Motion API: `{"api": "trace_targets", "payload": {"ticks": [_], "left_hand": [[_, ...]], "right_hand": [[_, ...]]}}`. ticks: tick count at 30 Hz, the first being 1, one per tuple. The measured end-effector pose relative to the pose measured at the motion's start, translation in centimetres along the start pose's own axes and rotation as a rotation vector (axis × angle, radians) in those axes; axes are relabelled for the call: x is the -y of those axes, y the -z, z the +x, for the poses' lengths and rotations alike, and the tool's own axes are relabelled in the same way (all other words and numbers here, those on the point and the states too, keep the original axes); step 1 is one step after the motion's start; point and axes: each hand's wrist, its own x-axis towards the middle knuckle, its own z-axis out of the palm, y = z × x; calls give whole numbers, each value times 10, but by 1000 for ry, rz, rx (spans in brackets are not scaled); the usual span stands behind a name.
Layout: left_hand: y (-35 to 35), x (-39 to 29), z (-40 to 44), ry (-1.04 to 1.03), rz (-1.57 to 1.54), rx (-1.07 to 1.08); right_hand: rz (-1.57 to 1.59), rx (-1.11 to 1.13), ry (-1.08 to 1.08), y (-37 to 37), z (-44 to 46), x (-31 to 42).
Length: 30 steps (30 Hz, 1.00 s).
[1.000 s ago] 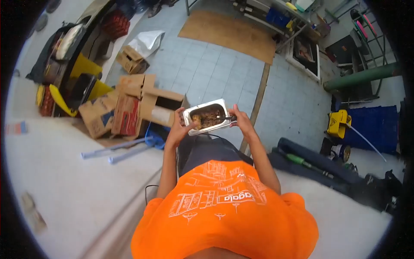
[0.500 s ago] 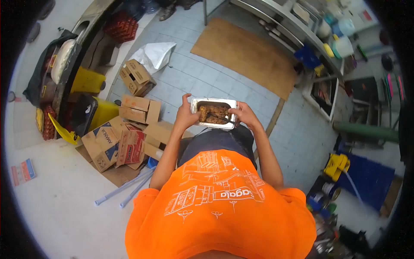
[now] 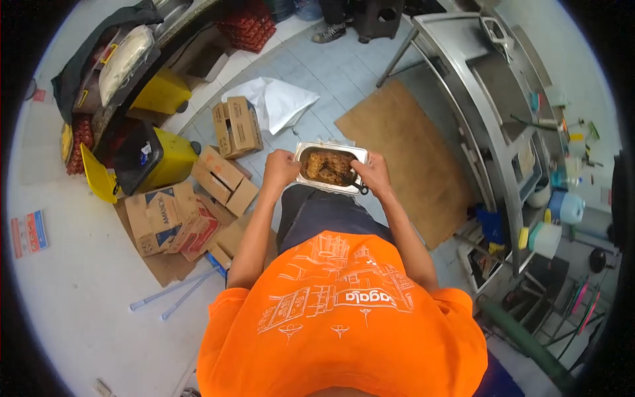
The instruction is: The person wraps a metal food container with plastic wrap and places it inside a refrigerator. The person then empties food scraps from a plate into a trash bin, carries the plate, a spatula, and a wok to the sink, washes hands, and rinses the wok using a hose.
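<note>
A rectangular metal pan (image 3: 303, 173) with brown, cooked-looking food (image 3: 329, 167) inside is held level in front of my body. My left hand (image 3: 280, 171) grips its left end, fingers closed round the rim. At the right end my right hand (image 3: 374, 175) is closed on the rim, thumb over the edge. The dark looped handle (image 3: 362, 188) of a utensil sticks out by the pan's lower right corner, just under my right hand; its other end is hard to make out in the food.
Cardboard boxes (image 3: 161, 218) and yellow bins (image 3: 173, 157) stand at left, a white sack (image 3: 276, 102) beyond them. A brown mat (image 3: 403, 159) lies before a metal sink counter (image 3: 456, 73) at right. Someone's shoe (image 3: 329, 34) shows at the top.
The view has swung to the right, bringing the sink counter and a person's shoe further into sight. Both hands still hold the pan, and the utensil handle now points down at its right corner.
</note>
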Motion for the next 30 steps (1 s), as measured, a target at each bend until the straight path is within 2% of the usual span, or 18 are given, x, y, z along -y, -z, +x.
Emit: {"api": "trace_targets", "payload": {"ticks": [1,3,4,6,7,11,13,15,18,19,20,22,23,24,26,27,28,30], "left_hand": [[5,1,23,5,-6,-5],[23,-5,77,121,-525,226],[30,-10,106,116,-536,213],[51,-33,137,131,-842,344],[58,-33,158,152,-1022,431],[81,-84,204,118,-1275,373],[75,-104,232,55,-1212,220],[73,-116,252,11,-1145,42],[90,-133,284,-150,-789,-298],[106,-134,289,-181,-913,-213],[125,-137,292,-180,-914,-250],[159,-143,293,-583,-780,-319],[174,-149,293,-534,-391,-346],[178,-152,300,-508,-398,-372],[180,-157,310,-582,-585,-333],[179,-149,308,-425,-698,-394],[179,-143,310,-421,-696,-421],[179,-128,315,-463,-903,-670]], "right_hand": [[-5,8,2,4,22,3],[156,-38,-38,14,69,27],[131,-50,-34,23,91,39],[194,-60,-7,43,129,62],[311,-111,-71,52,145,76],[533,-70,-81,80,220,126],[689,-25,-163,79,255,158],[647,17,-143,70,292,187],[570,116,-134,68,348,213],[530,166,-153,67,370,222],[524,200,-142,65,389,232],[491,323,-149,60,421,244],[389,402,-165,59,433,262],[372,434,-173,53,451,269],[173,691,-55,37,484,287],[135,754,-39,26,487,313],[275,811,-124,12,492,327],[540,847,-128,-12,483,370]]}}
